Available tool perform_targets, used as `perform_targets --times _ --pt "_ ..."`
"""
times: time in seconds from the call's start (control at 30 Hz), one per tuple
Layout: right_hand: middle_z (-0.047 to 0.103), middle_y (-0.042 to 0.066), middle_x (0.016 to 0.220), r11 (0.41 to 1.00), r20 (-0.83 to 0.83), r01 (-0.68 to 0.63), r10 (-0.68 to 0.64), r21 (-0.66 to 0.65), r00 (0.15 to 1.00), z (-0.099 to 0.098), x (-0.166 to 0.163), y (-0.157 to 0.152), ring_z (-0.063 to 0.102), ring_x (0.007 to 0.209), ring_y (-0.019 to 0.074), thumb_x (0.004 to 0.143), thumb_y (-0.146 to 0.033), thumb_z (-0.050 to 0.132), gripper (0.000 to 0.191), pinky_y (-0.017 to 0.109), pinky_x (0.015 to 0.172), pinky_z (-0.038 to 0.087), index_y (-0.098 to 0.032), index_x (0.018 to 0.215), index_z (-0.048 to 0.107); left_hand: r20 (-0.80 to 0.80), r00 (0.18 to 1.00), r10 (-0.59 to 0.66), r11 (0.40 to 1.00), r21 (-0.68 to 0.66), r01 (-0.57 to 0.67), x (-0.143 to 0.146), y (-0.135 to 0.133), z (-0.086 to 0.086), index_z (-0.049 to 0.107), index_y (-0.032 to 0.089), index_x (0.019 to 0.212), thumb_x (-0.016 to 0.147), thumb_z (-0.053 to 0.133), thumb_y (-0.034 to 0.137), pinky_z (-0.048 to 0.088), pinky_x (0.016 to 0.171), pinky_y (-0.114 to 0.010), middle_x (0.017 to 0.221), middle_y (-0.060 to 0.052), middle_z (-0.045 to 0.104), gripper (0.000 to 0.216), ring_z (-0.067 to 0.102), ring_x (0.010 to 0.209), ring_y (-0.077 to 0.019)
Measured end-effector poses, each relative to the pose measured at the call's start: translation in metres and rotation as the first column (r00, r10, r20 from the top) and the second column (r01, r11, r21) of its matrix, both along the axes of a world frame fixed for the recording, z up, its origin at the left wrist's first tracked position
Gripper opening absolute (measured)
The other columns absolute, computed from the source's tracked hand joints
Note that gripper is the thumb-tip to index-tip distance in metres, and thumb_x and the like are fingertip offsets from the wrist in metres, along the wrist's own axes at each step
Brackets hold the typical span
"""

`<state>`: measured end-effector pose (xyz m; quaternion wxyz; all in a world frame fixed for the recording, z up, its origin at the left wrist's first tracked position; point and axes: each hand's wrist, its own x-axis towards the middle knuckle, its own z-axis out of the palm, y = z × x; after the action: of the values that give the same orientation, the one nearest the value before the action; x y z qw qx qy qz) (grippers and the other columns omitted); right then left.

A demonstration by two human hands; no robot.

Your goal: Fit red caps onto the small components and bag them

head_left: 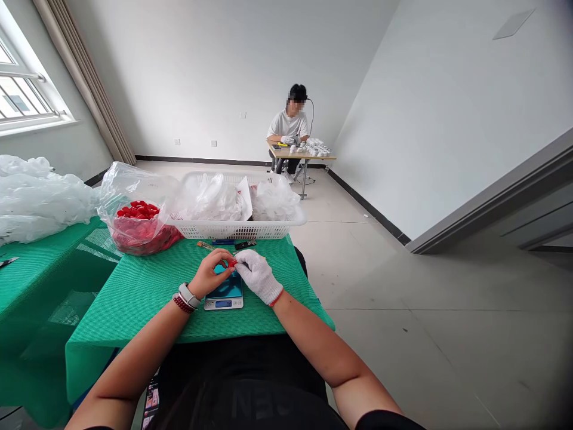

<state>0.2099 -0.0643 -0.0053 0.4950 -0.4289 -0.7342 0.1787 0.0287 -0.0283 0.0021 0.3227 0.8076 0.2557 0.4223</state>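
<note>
Over a small digital scale (224,304) I pinch a small red piece (232,263) between both hands; its exact kind is too small to make out. My left hand (212,272) is bare, its fingers and thumb closed on the piece from the left. From the right, my right hand (256,273), in a white knit glove, grips it with the fingertips. The blue weighing plate of the scale lies partly hidden under my hands. Similar red pieces (138,211) fill a clear plastic bag (134,236) at the left back of the table.
A white plastic basket (233,230) with clear bags stands behind my hands. An orange-tipped pen (205,245) and a black object (245,245) lie before it. More plastic bags (40,197) are piled left. A co-worker (289,122) sits at a far table (286,153).
</note>
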Motion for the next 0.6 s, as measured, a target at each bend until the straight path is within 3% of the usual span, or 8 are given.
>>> perform_targets --times 0.2,0.37,0.6 --pt "0.063 0.005 0.098 0.992 -0.018 -0.060 0.062 0.109 0.998 0.0042 0.0003 -0.0014 0.060 0.096 0.0184 0.092 -0.024 0.052 0.007 0.034 0.089 0.049 -0.021 0.090 0.059 -0.032 0.998 0.056 0.985 -0.162 -0.061 0.0000 0.0011 -0.0037 0.058 0.017 0.103 0.094 0.050 0.040 0.052 0.069 -0.029 0.091 -0.006 0.065 0.026 0.062 0.076 -0.0165" --pt "0.063 0.007 0.103 0.991 -0.025 -0.047 0.050 0.123 0.998 0.0012 0.0017 -0.0005 0.060 0.100 0.0186 0.092 -0.023 0.052 0.007 0.035 0.092 0.049 -0.021 0.092 0.059 -0.269 0.963 0.026 0.988 -0.143 -0.066 0.0007 0.0021 -0.0046 0.063 0.015 0.074 0.100 0.030 0.044 0.043 0.058 -0.026 0.061 -0.001 0.059 0.050 0.054 0.058 -0.0139" --pt "0.064 0.005 0.097 0.996 -0.052 -0.048 0.052 0.073 0.997 -0.0004 0.0008 0.0008 0.061 0.097 0.0179 0.092 -0.025 0.054 0.007 0.033 0.090 0.050 -0.020 0.091 0.059 -0.248 0.965 0.086 0.995 -0.028 -0.096 0.0000 0.0033 -0.0073 0.066 0.016 0.095 0.093 0.050 0.042 0.045 0.061 -0.025 0.078 -0.003 0.067 0.031 0.058 0.067 -0.0150"
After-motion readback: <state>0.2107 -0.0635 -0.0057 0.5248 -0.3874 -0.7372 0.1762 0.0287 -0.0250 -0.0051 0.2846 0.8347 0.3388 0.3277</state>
